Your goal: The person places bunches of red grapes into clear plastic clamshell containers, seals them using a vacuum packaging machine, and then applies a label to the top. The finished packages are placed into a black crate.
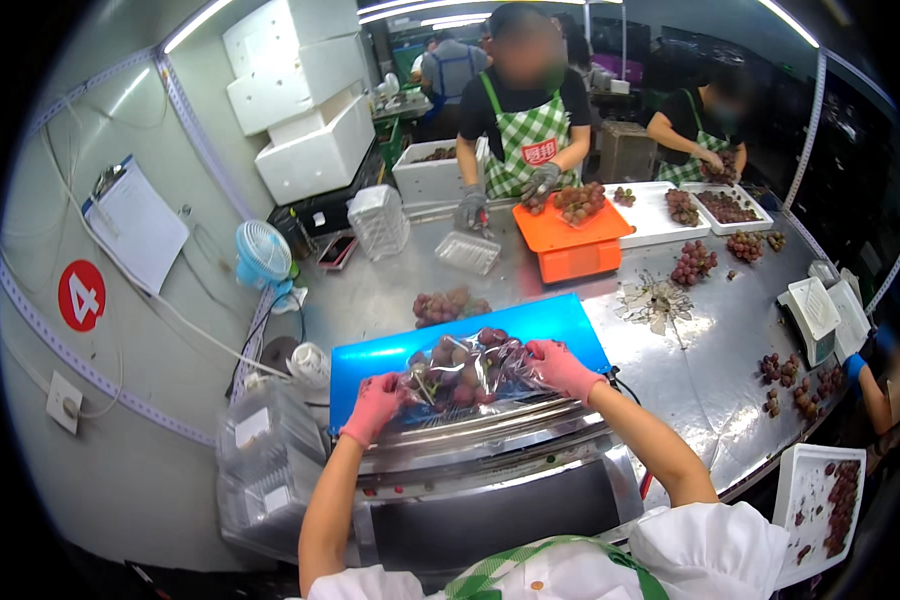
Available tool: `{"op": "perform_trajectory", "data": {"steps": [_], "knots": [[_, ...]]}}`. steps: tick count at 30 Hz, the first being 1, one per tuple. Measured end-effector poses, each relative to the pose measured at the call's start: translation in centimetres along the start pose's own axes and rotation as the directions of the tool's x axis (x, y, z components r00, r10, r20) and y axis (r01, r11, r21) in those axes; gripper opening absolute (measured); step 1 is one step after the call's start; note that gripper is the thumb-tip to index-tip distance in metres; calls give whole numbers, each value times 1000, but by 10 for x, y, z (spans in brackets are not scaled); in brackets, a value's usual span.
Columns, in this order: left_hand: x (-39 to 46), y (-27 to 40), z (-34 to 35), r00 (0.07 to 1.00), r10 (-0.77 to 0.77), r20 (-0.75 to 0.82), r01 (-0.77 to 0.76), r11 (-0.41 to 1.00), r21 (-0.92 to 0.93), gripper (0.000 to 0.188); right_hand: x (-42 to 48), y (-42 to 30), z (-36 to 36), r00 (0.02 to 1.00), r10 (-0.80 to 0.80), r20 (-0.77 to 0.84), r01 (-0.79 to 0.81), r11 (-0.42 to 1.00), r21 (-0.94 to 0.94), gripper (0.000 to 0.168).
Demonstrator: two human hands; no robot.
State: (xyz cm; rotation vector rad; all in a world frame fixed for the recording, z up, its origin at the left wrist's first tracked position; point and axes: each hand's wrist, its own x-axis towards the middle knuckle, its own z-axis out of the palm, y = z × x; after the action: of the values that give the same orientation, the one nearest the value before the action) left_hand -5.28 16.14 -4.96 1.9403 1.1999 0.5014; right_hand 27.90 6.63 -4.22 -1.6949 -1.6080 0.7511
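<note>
A pack of red grapes (461,367) under clear plastic film lies over the front part of a blue panel (375,352), at a metal-fronted wrapping machine (487,431). My left hand (377,401), in a pink glove, grips the film at the pack's left end. At the right end my right hand (560,367), gloved in pink too, holds the film between thumb and fingers. The underside of the pack is hidden. Just behind the blue panel, a loose bunch of grapes (446,306) rests on the metal table (645,360).
Across the table a co-worker's gloved hands are near an orange scale (574,240) and a clear plastic box (468,252). White trays (656,232) and grape bunches (694,262) lie to the right. Stacked clear containers (270,465) and a blue fan (262,251) stand on the left.
</note>
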Motion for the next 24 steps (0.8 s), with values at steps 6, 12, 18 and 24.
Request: {"op": "perform_trajectory", "data": {"steps": [6, 12, 18, 24], "knots": [[-12, 26, -21, 926, 26, 376, 323, 462, -826, 40, 9, 3, -10, 866, 338, 369, -496, 484, 721, 32], [4, 33, -18, 857, -154, 492, 487, 553, -676, 51, 41, 65, -2, 939, -147, 312, 64, 963, 260, 39], [-4, 38, -9, 928, -133, 347, 362, 540, -760, 32, 29, 27, 2, 958, -143, 250, 91, 973, 210, 34], [-55, 90, -10, 976, -206, 73, 196, 674, -712, 30, -27, -56, -19, 921, 179, 345, -355, 752, 556, 53]]}}
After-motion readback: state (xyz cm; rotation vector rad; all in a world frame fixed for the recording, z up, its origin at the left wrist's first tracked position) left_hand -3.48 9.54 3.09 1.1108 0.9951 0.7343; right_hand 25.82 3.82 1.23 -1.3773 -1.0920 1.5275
